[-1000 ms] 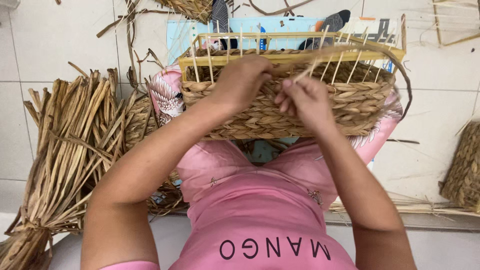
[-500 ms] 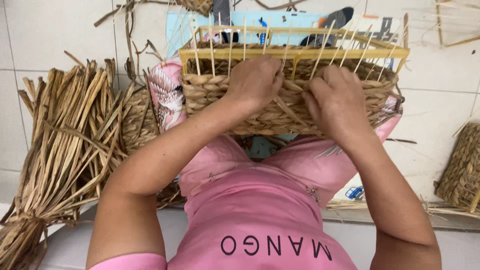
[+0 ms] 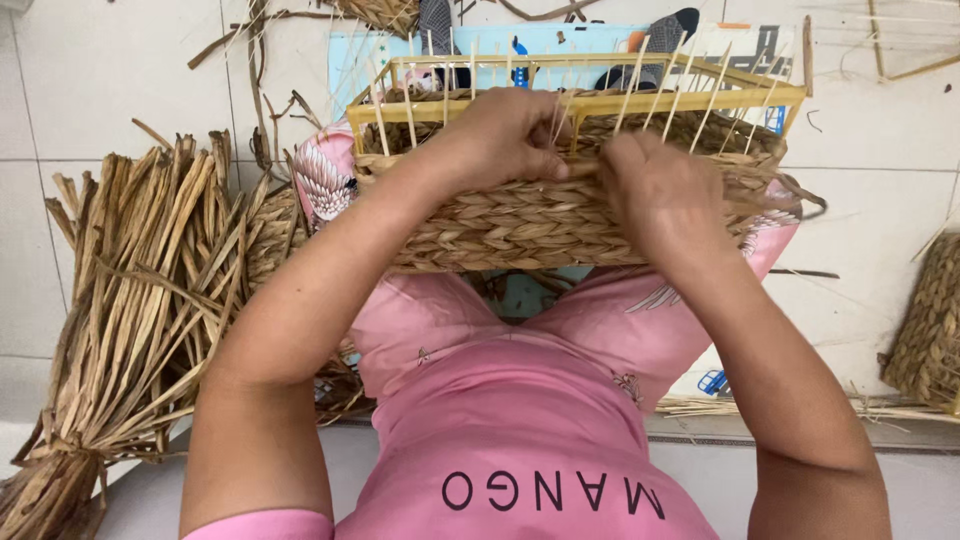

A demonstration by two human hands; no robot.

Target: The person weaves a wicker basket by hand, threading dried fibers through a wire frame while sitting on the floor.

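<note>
A half-woven rectangular basket (image 3: 500,225) of braided straw rests on my lap, with a yellow frame (image 3: 600,95) and thin upright stakes rising above the woven wall. My left hand (image 3: 505,135) grips the top edge of the weave near the middle, fingers closed on the straw strand. Just to its right, my right hand (image 3: 665,195) presses on the same top row, fingers curled around the strand among the stakes. Both hands sit close together on the near wall.
A large bundle of dried straw (image 3: 140,300) lies on the tiled floor at my left. Another woven piece (image 3: 925,335) sits at the right edge. A light blue mat (image 3: 560,45) lies beyond the basket, with loose strands scattered around.
Both hands have shifted along the top row and settled close together. The right hand, earlier lifted with a strand, now presses down on the weave.
</note>
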